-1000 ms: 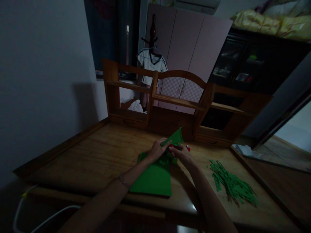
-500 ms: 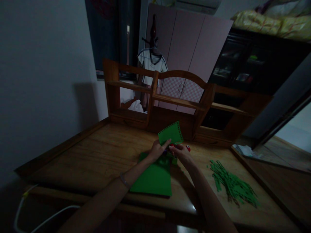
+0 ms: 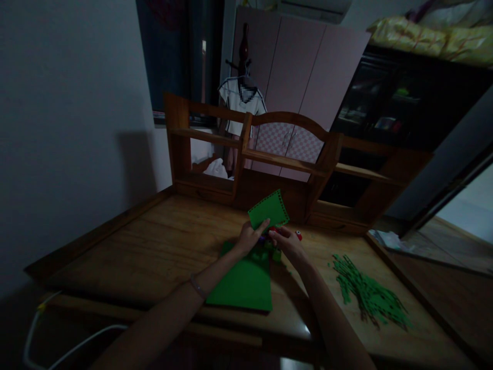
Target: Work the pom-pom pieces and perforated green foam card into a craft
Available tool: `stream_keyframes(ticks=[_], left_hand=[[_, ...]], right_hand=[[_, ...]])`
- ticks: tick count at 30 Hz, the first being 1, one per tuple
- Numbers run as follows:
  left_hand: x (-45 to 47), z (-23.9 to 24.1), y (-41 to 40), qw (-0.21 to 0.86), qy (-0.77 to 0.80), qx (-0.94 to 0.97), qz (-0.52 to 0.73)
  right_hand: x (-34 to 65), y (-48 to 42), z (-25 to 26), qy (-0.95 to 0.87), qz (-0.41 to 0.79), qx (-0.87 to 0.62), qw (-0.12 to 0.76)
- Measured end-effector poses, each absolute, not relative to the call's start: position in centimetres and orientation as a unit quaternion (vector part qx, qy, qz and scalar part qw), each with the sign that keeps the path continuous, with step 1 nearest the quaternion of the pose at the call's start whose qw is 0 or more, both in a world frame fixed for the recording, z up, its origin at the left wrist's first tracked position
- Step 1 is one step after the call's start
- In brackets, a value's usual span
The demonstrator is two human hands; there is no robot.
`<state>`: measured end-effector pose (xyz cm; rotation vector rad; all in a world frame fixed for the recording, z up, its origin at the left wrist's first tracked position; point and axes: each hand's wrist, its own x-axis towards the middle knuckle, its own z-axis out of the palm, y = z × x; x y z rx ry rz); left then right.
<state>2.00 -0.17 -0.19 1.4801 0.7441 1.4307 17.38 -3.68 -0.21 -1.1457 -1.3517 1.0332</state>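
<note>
Pinched by my left hand (image 3: 251, 237) is a small green sheet (image 3: 268, 209), tilted up over the desk, with a row of dark marks along its upper and right edges. My right hand (image 3: 287, 240) is closed at the sheet's lower right corner. A small red object (image 3: 272, 229) shows at its fingertips; its kind is too small and dark to tell. Just beyond that hand is a red piece with a white eye-like spot (image 3: 298, 235). Small green blocky pieces (image 3: 276, 254) sit below the hands. Under my left forearm lies a larger stack of green sheets (image 3: 246, 288).
A loose pile of thin green strips (image 3: 370, 293) lies to the right on the wooden desk (image 3: 154, 241). A wooden shelf unit (image 3: 283, 159) stands along the back edge. The wall (image 3: 77, 128) borders the left side, and a white cable (image 3: 88, 341) hangs at the front left.
The small green sheet has shifted slightly left and up, its angle turned a little. My right hand's fingers have moved slightly by its edge. The rest looks the same.
</note>
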Motion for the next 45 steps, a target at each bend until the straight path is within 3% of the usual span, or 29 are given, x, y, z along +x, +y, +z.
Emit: stream_keyframes(ticks=[45], left_hand=[[1.8, -0.3, 0.9, 0.491, 0.346, 0.519, 0.608]], right_hand=[[17.4, -3.4, 0.3, -0.408, 0.550, -0.374, 0.625]])
